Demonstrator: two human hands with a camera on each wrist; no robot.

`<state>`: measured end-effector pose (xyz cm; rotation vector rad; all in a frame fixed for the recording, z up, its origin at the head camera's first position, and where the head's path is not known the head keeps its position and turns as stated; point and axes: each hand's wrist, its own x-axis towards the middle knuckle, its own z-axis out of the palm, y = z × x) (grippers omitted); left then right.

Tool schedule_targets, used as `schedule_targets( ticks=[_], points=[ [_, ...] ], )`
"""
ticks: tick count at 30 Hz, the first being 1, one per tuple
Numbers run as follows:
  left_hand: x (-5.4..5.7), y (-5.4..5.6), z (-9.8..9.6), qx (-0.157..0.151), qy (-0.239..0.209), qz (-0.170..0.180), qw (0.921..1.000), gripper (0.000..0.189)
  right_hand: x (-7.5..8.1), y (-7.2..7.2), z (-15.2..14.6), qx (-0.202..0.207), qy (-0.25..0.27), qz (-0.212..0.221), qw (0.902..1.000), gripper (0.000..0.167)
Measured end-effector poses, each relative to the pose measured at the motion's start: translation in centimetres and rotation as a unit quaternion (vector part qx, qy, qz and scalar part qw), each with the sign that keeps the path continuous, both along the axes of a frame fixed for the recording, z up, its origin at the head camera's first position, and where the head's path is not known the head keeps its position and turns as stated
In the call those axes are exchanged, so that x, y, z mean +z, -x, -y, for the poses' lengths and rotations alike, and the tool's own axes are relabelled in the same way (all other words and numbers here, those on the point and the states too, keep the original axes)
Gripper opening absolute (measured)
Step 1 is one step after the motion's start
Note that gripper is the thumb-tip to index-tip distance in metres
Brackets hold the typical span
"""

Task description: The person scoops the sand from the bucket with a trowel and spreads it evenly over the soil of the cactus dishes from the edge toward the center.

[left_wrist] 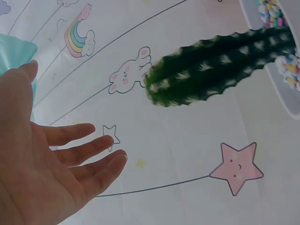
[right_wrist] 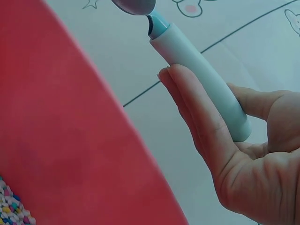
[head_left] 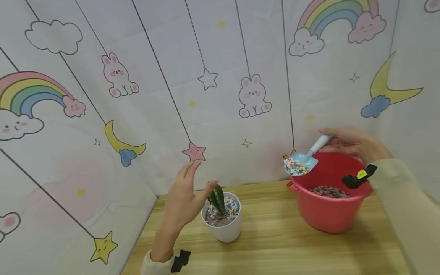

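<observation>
My right hand (head_left: 355, 142) grips the pale handle of a light blue shovel (head_left: 311, 157) above the left rim of a red bucket (head_left: 331, 215). Colorful pebbles (head_left: 295, 167) fill the shovel's scoop. In the right wrist view the fingers and thumb hold the handle (right_wrist: 204, 79) from both sides. Beside a white pot (head_left: 227, 232), my left hand (head_left: 183, 198) is raised with its fingers extended and nothing in them. A green cactus (head_left: 216, 199) stands in the pot, with brown soil in front and colorful pebbles around it. The left wrist view shows the cactus (left_wrist: 215, 65) beyond the relaxed fingers.
More small pebbles (head_left: 330, 191) lie at the bottom of the bucket. Pot and bucket stand apart on a wood-grain table (head_left: 268, 244). A white cloth backdrop (head_left: 220, 126) printed with rabbits, stars and rainbows hangs right behind the table and along its left side.
</observation>
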<state>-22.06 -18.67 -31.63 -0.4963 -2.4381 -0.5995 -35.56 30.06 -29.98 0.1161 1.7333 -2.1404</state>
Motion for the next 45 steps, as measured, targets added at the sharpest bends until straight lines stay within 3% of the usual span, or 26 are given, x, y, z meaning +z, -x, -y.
schedule_targets(
  ticks=[9,14,20,26,33,45],
  points=[
    [-2.3,0.5,2.5,0.024,0.027,0.025,0.9990,0.078,-0.1,0.7,2.4,0.017,-0.026,-0.045,0.9985,0.040],
    [-3.4,0.8,3.5,0.026,0.047,0.056,0.9970,0.086,-0.2,1.1,4.1,0.024,-0.010,-0.047,0.9986,0.029],
    [-4.9,1.7,4.5,0.015,0.087,0.069,0.9937,0.099,-0.2,1.3,6.1,0.028,-0.009,-0.064,0.9975,0.021],
    [-6.5,2.3,4.8,0.010,0.117,0.120,0.9858,0.110,-0.4,1.2,7.9,0.033,-0.012,-0.063,0.9974,0.026],
    [-8.2,2.8,4.9,0.002,0.150,0.190,0.9702,0.118,-0.8,1.3,9.9,0.040,-0.001,-0.043,0.9983,0.035],
    [-10.3,4.0,5.1,-0.006,0.193,0.194,0.9619,0.124,-1.2,1.3,13.2,0.032,0.019,-0.025,0.9990,0.023]
  ],
)
